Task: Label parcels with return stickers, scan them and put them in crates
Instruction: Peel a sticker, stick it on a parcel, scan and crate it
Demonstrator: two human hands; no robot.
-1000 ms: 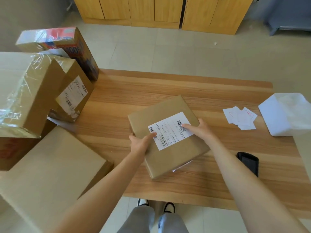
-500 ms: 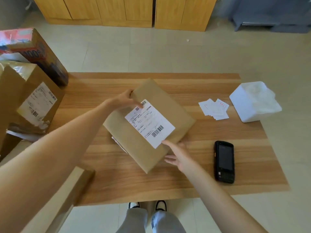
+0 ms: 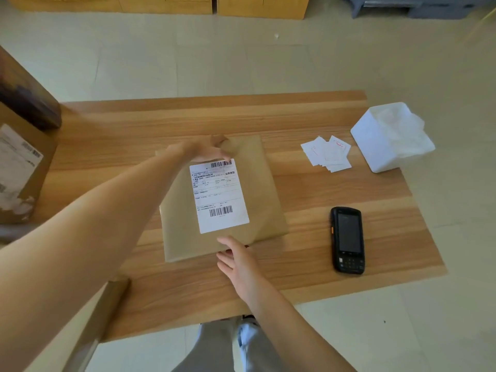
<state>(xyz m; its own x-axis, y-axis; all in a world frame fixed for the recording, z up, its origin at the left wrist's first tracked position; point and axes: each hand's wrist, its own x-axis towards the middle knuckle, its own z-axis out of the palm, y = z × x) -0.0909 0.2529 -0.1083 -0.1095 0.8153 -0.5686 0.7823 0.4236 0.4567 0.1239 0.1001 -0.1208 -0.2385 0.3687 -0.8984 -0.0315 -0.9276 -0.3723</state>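
I saw the brown parcel (image 3: 265, 189) lying flat mid-surface (image 3: 308, 280), white label (image 3: 218, 196) up. My left hand (image 3: 205, 151) lay on its far edge, its grip too blurred to tell; my right hand (image 3: 237, 260) rested spread at the near edge. Return stickers (image 3: 326, 154) and scanner (image 3: 348, 240) sat to the right

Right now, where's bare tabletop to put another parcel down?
Far strip of the table beyond the brown parcel is bare. So is the near edge, between the right hand and scanner. Crowded: right side, with stickers and white container; boxes at left.
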